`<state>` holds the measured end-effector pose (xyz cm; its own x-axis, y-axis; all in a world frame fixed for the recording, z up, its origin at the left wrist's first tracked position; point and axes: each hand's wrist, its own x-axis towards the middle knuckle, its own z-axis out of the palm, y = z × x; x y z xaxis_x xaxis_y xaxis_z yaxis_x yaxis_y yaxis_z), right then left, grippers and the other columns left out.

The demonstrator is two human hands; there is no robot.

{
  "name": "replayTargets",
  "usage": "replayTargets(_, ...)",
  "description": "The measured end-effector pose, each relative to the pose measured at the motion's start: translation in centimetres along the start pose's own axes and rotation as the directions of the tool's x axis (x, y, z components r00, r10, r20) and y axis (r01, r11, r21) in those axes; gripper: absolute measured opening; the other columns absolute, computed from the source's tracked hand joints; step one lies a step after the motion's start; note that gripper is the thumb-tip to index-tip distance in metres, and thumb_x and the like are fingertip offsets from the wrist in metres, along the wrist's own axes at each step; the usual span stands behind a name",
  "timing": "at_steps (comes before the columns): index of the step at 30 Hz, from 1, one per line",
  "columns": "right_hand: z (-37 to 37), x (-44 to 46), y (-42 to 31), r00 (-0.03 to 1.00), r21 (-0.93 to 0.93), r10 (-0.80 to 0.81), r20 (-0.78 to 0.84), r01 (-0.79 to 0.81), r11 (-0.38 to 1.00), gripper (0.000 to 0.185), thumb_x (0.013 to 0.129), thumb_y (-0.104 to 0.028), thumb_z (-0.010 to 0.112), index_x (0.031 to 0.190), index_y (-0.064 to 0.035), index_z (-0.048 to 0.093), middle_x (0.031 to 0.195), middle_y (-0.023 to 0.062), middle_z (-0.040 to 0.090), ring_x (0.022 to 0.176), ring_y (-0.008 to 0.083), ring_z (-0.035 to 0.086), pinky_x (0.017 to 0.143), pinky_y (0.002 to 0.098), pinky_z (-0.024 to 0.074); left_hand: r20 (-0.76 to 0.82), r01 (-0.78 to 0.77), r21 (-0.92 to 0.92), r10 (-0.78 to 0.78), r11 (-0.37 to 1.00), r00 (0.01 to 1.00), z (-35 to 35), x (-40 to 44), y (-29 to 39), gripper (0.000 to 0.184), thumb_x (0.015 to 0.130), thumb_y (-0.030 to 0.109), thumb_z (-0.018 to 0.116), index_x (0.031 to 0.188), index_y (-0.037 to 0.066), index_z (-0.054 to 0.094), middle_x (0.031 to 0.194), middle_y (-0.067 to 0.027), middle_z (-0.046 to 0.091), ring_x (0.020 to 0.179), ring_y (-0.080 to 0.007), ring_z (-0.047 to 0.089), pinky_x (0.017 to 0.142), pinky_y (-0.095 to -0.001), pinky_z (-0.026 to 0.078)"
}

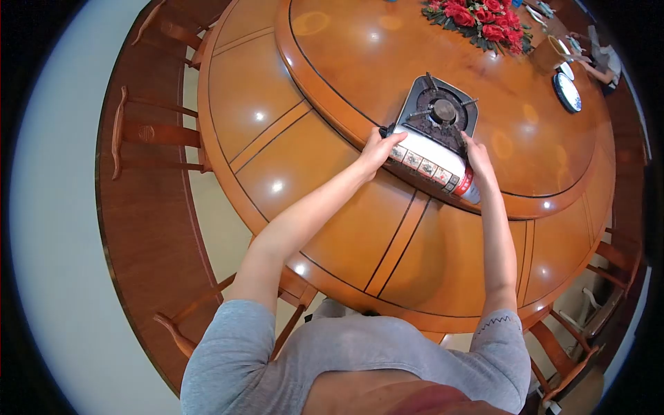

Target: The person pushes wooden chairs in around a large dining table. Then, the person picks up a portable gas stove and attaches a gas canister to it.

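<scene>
A portable gas stove (432, 149) with a black top and a round burner is at the front edge of the raised round turntable (332, 41). My left hand (379, 151) is closed on its left side, near a black knob, with the thumb on the white panel. On the right side my right hand (477, 155) grips the stove, fingers by the black pan support. A gas canister (467, 187) with a red and white label shows at the stove's front right. The stove's underside is hidden.
Red flowers (481, 21) stand on the turntable at the back. A blue-rimmed plate (567, 93) lies at the right, near a brown container (548, 54). Another person (603, 66) is at the far right. Wooden chairs (162, 135) surround the table.
</scene>
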<state>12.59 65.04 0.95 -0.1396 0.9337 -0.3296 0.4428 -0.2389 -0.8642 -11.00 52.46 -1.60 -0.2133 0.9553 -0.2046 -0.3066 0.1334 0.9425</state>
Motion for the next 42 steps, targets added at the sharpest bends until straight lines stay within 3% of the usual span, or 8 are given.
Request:
replayTargets(6, -4.9, 11.4, -5.5, 1.0, -0.093, -0.027, 0.015, 0.028, 0.995, 0.067, 0.086, -0.048, 0.055, 0.101, 0.0172, 0.059, 0.098, 0.0236, 0.064, 0.089, 0.0251, 0.062, 0.078, 0.0368, 0.0465, -0.087, -0.016, -0.013, 0.015, 1.0, 0.996, 4.2, 13.3, 2.6, 0.05, 0.079, 0.036, 0.067, 0.105, -0.005, 0.054, 0.097, -0.0122, 0.062, 0.092, -0.0181, 0.059, 0.082, -0.031, 0.045)
replayTargets(12, -2.0, 4.8, -3.2, 0.939, -0.355, -0.242, -0.244, 0.146, 0.923, 0.066, 0.085, -0.053, 0.052, 0.106, 0.0091, 0.061, 0.107, 0.0249, 0.062, 0.099, 0.0318, 0.06, 0.086, 0.0382, 0.0445, -0.254, -0.074, 0.368, 0.177, 0.927, 0.951, 2.4, 5.8, 1.6, 0.089, 0.074, 0.056, 0.067, 0.126, -0.009, 0.036, 0.114, -0.0212, 0.055, 0.106, -0.028, 0.055, 0.092, -0.0345, 0.043)
replayTargets(18, 7.1, -16.4, -3.1, 0.187, -0.742, -0.957, -0.224, 0.604, 0.292, 0.034, 0.091, -0.023, 0.057, 0.109, 0.0051, 0.056, 0.107, 0.0214, 0.058, 0.104, 0.0357, 0.053, 0.088, 0.043, 0.0421, -0.383, 0.027, 0.365, 0.124, 0.931, 0.915, -6.0, -15.5, -2.6, 0.074, 0.082, 0.054, 0.06, 0.126, -0.001, 0.04, 0.1, -0.0146, 0.061, 0.098, -0.026, 0.058, 0.085, -0.0371, 0.045)
replayTargets(20, 11.5, -25.1, -1.1, 0.172, -0.701, -0.972, -0.159, 0.674, 0.233, 0.028, 0.091, -0.019, 0.057, 0.104, 0.006, 0.057, 0.104, 0.0207, 0.058, 0.099, 0.0343, 0.054, 0.085, 0.0414, 0.0429, -0.408, -0.005, 0.38, 0.172, 0.925, 0.897, -11.6, -26.0, -3.3, 0.061, 0.084, 0.048, 0.061, 0.119, 0.0, 0.046, 0.094, -0.012, 0.062, 0.09, -0.0223, 0.059, 0.079, -0.0348, 0.047)
replayTargets(23, 19.9, -38.5, 6.3, 0.444, -0.372, -0.894, 0.056, 0.841, 0.394, 0.025, 0.091, -0.019, 0.056, 0.099, 0.0043, 0.057, 0.098, 0.0184, 0.058, 0.092, 0.0297, 0.055, 0.081, 0.0369, 0.044, -0.464, -0.091, 0.372, 0.27, 0.924, 0.844, -20.2, -43.3, -5.4, 0.029, 0.09, 0.031, 0.06, 0.092, 0.002, 0.059, 0.075, -0.0054, 0.063, 0.07, -0.0122, 0.058, 0.064, -0.0274, 0.047)
replayTargets(28, 34.0, -62.8, 21.1, 0.581, -0.143, -0.521, 0.626, 0.742, 0.656, 0.024, 0.091, -0.022, 0.057, 0.088, 0.002, 0.061, 0.08, 0.0134, 0.061, 0.073, 0.0231, 0.059, 0.069, 0.0357, 0.0483, -0.766, -0.036, 0.351, 0.309, 0.936, 0.563, -28.5, -79.1, -8.2, 0.036, 0.092, 0.032, 0.057, 0.07, 0.003, 0.054, 0.062, -0.001, 0.057, 0.061, -0.0084, 0.054, 0.057, -0.025, 0.043)
replayTargets(34, 42.2, -92.4, 29.4, 0.016, 0.131, -0.421, 0.907, 0.939, 0.317, 0.023, 0.088, -0.022, 0.06, 0.088, 0.001, 0.063, 0.082, 0.0155, 0.064, 0.074, 0.0259, 0.063, 0.068, 0.0356, 0.049, -0.934, -0.177, 0.352, 0.358, 0.919, -0.001, -24.0, -116.6, -22.4, 0.034, 0.093, 0.029, 0.056, 0.069, 0.005, 0.053, 0.055, 0.0015, 0.05, 0.052, -0.0062, 0.048, 0.048, -0.0232, 0.037)
replayTargets(42, 49.1, -132.7, 45.1, -0.537, 0.602, -0.496, 0.683, 0.798, -0.036, 0.016, 0.087, -0.019, 0.06, 0.092, -0.0035, 0.061, 0.087, 0.0122, 0.061, 0.084, 0.0299, 0.058, 0.076, 0.0376, 0.0452, -0.863, -0.364, 0.08, -0.118, 0.928, -0.491, -11.3, -157.0, -47.7, 0.024, 0.091, 0.023, 0.059, 0.075, 0.005, 0.054, 0.056, 0.005, 0.044, 0.051, -0.0008, 0.036, 0.046, -0.0199, 0.028)
